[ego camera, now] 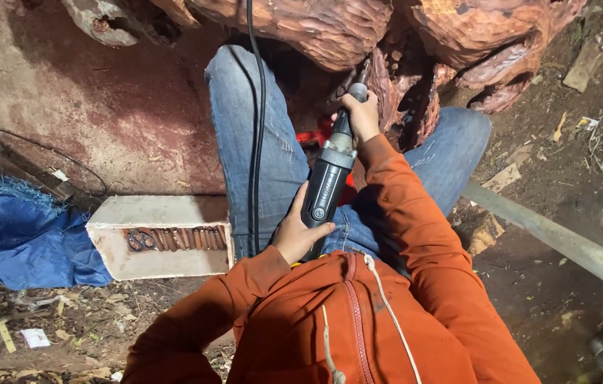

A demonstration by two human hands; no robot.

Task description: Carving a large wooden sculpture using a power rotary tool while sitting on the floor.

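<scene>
Left hand (300, 231) clenched around the rear body of a black die grinder (328, 181), right hand (360, 114) grasping its neck, tool tip against the reddish carved wood (415, 85), above blue-jeaned knees (244, 121), pale box of rusty bits (163, 245) on the ground at left, black cord (259, 107) over the left leg

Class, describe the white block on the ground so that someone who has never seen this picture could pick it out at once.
Start from the person's jeans-clad leg in the middle and look just beside it, toward the blue tarp. Between them lies the white block on the littered dirt. It is the only pale, straight-edged thing there, and a slot in its side holds a row of rust-coloured bits.
</scene>
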